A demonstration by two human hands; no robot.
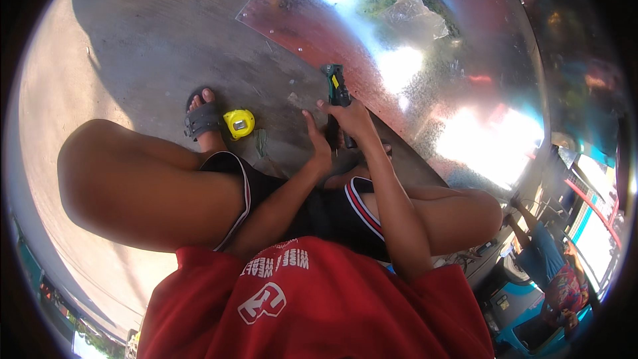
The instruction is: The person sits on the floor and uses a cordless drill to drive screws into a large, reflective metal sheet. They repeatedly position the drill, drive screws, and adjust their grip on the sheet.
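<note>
My right hand (352, 119) is closed round a green and black hand tool (335, 86) with a yellow patch on its body, its thumb stretched out to the left. The tool's head points away from me, beside the edge of a shiny metal sheet (372, 90). Just left of the tool's lower part is my left hand (320, 149), its thumb raised and apart. Its other fingers are partly hidden behind the dark handle, and I cannot tell whether they touch it. A yellow tape measure (239, 123) lies on the floor beside my sandalled left foot (204, 119).
Small round studs dot the sheet's near border, and a crumpled clear plastic piece (417, 16) lies on top. Thin strips (261, 141) rest by the tape measure. At the far lower right a person (561, 272) is near a blue vehicle (515, 306).
</note>
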